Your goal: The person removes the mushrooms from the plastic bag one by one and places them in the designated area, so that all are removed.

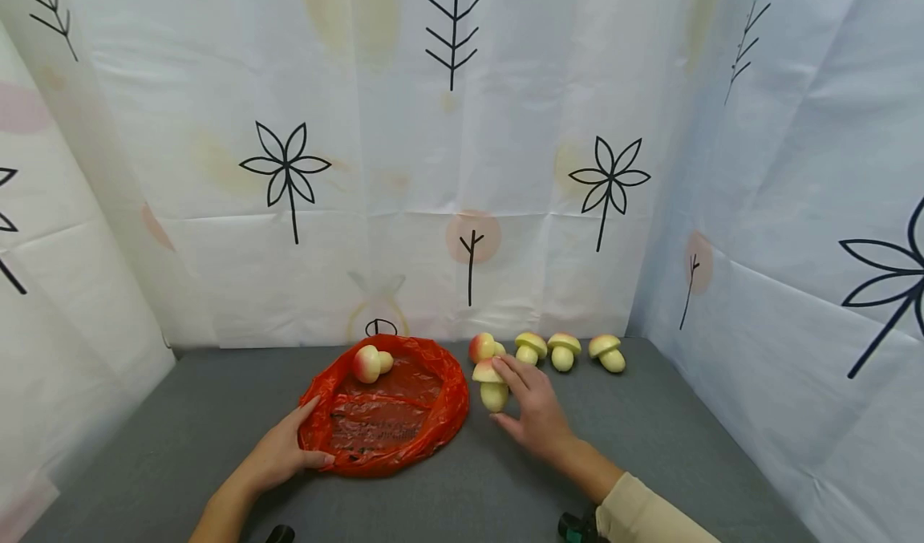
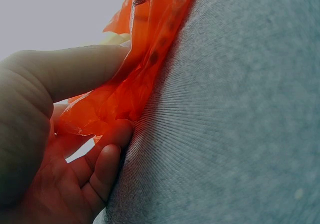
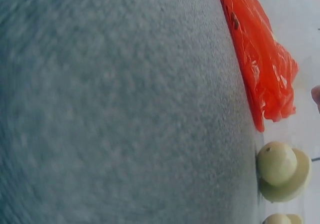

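Left hand [image 1: 285, 447]: half closed, is pinching the red bag [image 1: 453, 403] at left.
Right hand [image 1: 537, 411]: partly curled, is pinching a mushroom [image 1: 494, 397].
Mushroom: is being held right of the bag.
Grip: steadying the rim, squeezing lightly should help.

By the far edge of the grey desk [image 1: 671, 463], the round-mouthed red plastic bag [image 1: 453, 403] is thin, glossy and crinkled; the yellow, red-tinged mushroom shapes [image 1: 494, 396] look smooth. The desk is matt, cloth-like and finely grained. Beyond that edge hangs matt, creased, white printed cloth [image 1: 404, 174].
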`<action>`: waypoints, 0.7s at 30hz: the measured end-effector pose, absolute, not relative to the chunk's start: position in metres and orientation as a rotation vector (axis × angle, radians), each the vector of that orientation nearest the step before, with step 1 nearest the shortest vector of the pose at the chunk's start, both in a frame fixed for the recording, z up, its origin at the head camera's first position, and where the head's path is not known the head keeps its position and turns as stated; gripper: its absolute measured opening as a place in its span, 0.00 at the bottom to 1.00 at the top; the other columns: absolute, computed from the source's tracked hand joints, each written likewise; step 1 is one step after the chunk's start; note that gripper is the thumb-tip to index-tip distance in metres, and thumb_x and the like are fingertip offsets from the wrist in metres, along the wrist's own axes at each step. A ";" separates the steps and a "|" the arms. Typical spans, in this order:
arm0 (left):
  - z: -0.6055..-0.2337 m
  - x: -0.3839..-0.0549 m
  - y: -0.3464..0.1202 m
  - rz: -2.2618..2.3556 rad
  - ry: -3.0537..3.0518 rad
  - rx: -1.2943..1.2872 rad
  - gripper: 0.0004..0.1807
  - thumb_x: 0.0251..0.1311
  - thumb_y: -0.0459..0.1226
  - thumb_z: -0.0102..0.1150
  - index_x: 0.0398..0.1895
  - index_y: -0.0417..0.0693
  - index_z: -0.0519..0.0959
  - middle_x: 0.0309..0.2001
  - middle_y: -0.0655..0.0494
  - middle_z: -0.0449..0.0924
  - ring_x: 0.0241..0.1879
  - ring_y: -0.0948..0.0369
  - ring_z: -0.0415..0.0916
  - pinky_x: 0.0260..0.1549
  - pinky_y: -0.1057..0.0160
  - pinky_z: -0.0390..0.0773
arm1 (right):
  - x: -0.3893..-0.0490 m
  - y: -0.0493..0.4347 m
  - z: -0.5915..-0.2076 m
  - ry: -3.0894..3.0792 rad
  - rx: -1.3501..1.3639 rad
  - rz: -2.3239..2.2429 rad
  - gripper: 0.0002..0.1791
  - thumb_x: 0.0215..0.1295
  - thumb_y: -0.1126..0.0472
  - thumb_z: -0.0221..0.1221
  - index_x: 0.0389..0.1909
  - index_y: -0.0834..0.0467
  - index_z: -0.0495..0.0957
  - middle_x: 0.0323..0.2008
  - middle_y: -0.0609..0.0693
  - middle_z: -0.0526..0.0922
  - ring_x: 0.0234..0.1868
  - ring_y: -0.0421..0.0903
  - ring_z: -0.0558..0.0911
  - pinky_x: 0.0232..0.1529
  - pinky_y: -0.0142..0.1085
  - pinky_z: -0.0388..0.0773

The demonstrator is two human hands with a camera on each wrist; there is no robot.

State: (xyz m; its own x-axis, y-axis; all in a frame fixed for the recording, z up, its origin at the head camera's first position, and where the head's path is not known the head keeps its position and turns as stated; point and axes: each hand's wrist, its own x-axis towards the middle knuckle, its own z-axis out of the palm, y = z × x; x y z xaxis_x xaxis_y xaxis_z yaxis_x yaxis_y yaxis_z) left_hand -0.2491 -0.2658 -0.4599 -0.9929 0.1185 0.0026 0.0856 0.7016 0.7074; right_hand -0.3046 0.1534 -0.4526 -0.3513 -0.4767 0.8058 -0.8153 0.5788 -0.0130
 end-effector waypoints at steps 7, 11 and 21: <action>-0.458 -0.248 -0.265 1.170 2.856 0.167 0.60 0.44 0.49 0.76 0.75 0.33 0.50 0.69 0.24 0.51 0.66 0.30 0.52 0.58 0.34 0.60 | -0.307 0.161 -0.453 -2.037 0.966 0.570 0.53 0.35 0.63 0.80 0.67 0.64 0.67 0.64 0.61 0.69 0.60 0.59 0.71 0.53 0.57 0.70; -0.458 -0.249 -0.265 1.177 2.848 0.154 0.61 0.43 0.49 0.76 0.75 0.33 0.51 0.69 0.24 0.52 0.67 0.31 0.52 0.59 0.34 0.59 | -0.310 0.165 -0.457 -2.062 0.915 0.575 0.52 0.36 0.63 0.80 0.67 0.63 0.67 0.65 0.60 0.69 0.61 0.59 0.71 0.54 0.56 0.70; -0.461 -0.250 -0.266 1.170 2.861 0.149 0.62 0.42 0.51 0.77 0.74 0.33 0.51 0.69 0.24 0.53 0.66 0.30 0.52 0.58 0.33 0.59 | -0.316 0.175 -0.465 -2.090 0.821 0.621 0.53 0.34 0.63 0.81 0.67 0.62 0.68 0.63 0.64 0.70 0.60 0.61 0.71 0.52 0.58 0.72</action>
